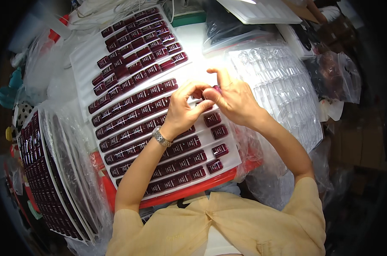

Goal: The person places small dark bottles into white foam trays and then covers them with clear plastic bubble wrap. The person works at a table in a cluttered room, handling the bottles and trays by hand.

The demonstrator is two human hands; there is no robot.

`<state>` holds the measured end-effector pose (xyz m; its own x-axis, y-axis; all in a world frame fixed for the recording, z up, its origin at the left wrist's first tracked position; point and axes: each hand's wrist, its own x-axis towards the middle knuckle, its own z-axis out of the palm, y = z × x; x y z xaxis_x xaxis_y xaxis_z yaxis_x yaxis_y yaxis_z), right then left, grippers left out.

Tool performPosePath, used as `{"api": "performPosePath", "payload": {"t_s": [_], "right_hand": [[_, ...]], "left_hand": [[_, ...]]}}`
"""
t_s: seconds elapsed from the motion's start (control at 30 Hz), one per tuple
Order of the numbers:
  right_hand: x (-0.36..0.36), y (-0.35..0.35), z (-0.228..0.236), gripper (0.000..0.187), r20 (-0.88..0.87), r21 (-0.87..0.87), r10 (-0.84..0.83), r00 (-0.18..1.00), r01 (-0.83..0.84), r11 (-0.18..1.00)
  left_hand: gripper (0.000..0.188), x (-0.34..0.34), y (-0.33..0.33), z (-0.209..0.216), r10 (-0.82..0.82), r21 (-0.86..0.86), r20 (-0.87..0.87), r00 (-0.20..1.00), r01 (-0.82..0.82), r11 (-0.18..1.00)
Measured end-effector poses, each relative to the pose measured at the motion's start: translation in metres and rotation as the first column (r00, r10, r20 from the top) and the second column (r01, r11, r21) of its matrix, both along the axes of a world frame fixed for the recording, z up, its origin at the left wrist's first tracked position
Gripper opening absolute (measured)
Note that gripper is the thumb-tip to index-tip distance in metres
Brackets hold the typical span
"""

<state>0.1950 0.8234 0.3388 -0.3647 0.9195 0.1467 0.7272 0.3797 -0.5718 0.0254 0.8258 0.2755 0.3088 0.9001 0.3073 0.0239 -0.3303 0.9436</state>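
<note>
My left hand (182, 112), with a metal watch (161, 136) on its wrist, is closed with thumb and fingers bent together. Right against it, my right hand (238, 99) pinches a small dark-red case (217, 88), mostly covered by the fingers. What the left fingertips grip is hidden. Both hands hover over the right part of a white tray (83, 72). Rows of glossy dark-red cases with pale print (136, 104) lie on that tray. A few cases (219, 131) stand apart near its right edge, below my right hand.
Clear plastic pieces in rows (278, 85) lie in clear wrapping at the right. More filled trays (48, 179) lean in plastic at the left. A red edge (193, 186) shows under the near side of the tray. White trays (261, 10) and dark bags (240, 32) lie at the back.
</note>
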Motion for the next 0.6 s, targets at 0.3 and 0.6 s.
{"api": "performPosePath", "payload": {"t_s": [0.3, 0.6], "right_hand": [[0.086, 0.068, -0.013, 0.033, 0.577, 0.416, -0.05, 0.815, -0.241, 0.877], [0.092, 0.057, -0.011, 0.025, 0.072, 0.261, -0.194, 0.978, 0.169, 0.95]], "left_hand": [[0.028, -0.004, 0.049, -0.022, 0.423, 0.386, -0.594, 0.684, -0.218, 0.896], [0.034, -0.042, 0.039, -0.017, 0.437, 0.389, -0.722, 0.536, -0.207, 0.898]]}}
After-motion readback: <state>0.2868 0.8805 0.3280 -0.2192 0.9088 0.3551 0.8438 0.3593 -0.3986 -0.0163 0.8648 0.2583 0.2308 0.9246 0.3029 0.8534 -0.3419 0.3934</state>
